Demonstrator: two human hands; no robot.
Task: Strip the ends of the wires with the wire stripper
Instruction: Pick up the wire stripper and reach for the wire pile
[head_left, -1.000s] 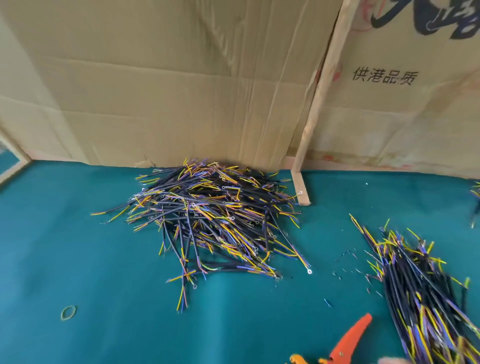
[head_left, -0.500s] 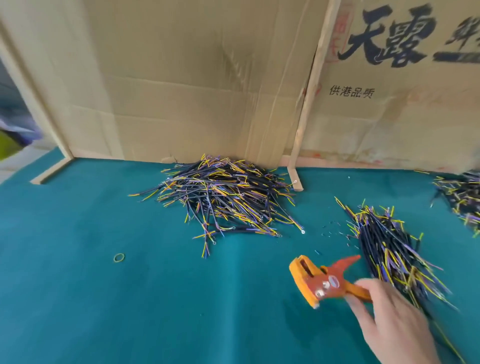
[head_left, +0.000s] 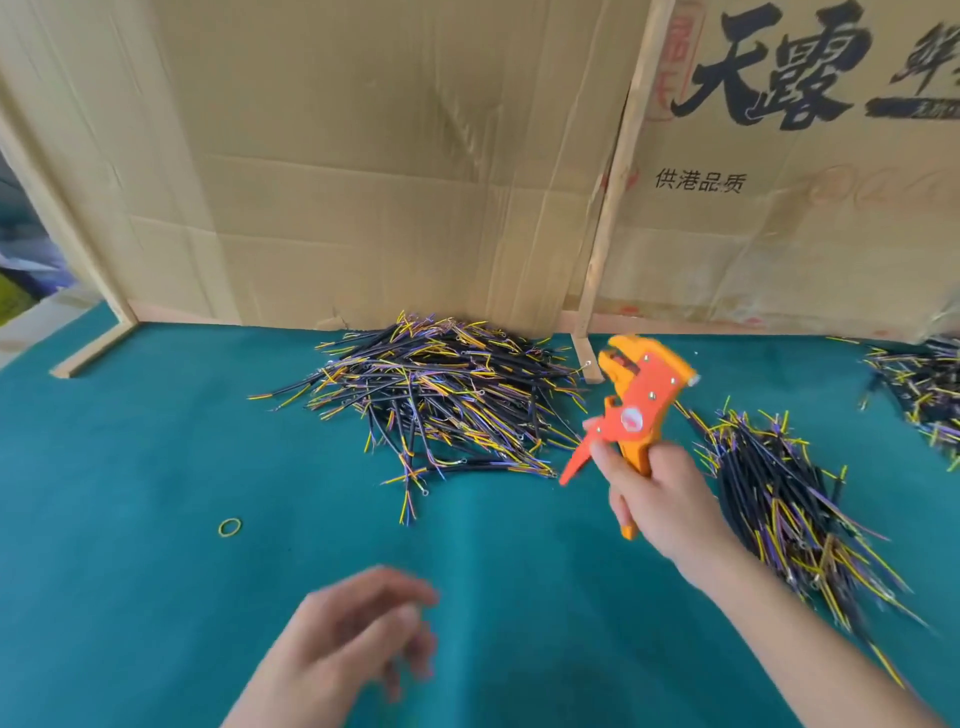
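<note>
While the wire stripper is sitting up off the table right of frame centre, head pointing up toward the cardboard backdrop, the right hand is clenching around its handles, w/ the red-orange lever sticking out lower left of the fingers. Tool's mouth is looking empty, no wire in it yet.

Left hand is hovering low, centre-bottom of frame, fingers loosely curled and blurred; can't tell for sure, but it's looking empty, gripping nothing.

Wires are lying in 3 lots on the green table: big loose pile at frame centre against the backdrop, a more aligned bunch just right of the tool hand, and a third lot at the far right edge.

Judgement: step in hand is fetching one wire for the tool. Doing it well is meaning the left hand is picking a single wire, not a tangle, pinching it near the end so the tip is feeding straight into the mouth, and the right hand is squeezing only once the tip is seated.

Small yellow rubber band is lying apart at left.
</note>
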